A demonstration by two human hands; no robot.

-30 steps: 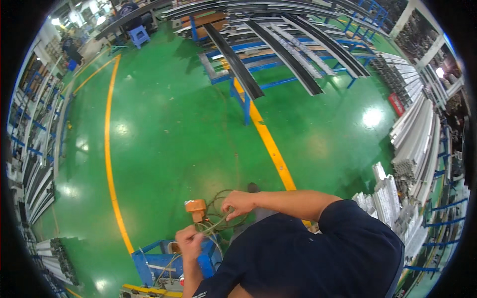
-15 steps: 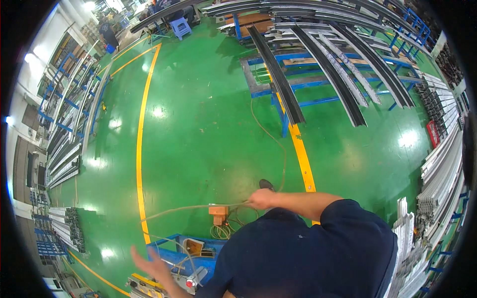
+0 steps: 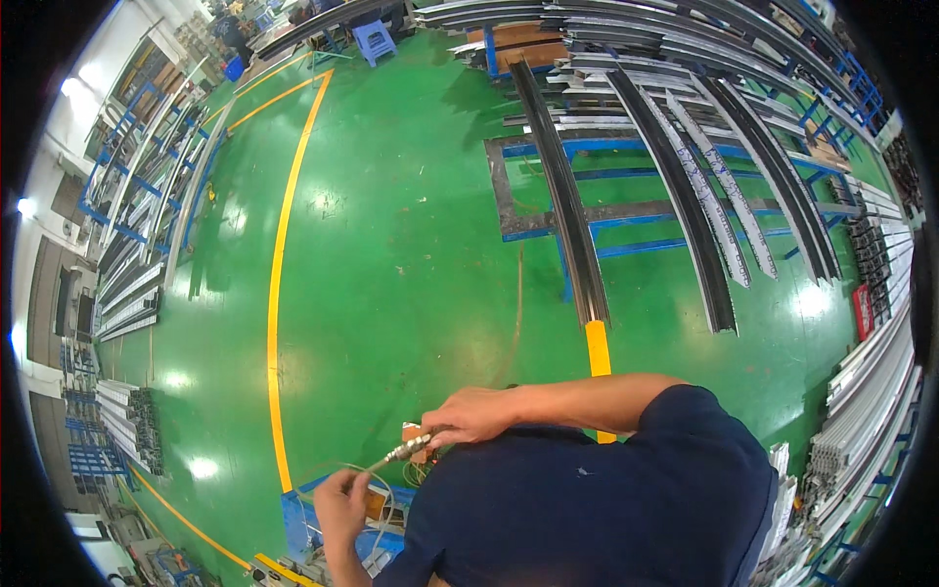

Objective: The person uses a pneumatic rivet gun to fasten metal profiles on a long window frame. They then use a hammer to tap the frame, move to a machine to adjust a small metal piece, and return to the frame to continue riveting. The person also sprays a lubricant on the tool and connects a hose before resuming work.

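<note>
At 6 o'clock the right hand (image 3: 473,415) grips the upper end of a metal connector (image 3: 406,449), which lies between both hands; at 7 o'clock the left hand (image 3: 341,503) pinches the hose (image 3: 377,465) just below it, near a blue frame (image 3: 296,520), also at 7 o'clock

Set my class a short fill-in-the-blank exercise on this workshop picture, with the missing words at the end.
1. The left hand and the right hand, with the metal fitting between them, are ____ (bare/gloved).
2. The floor is coloured ____.
3. The long floor line is ____.
4. The far stool is ____.

Missing words: bare; green; yellow; blue.
</note>
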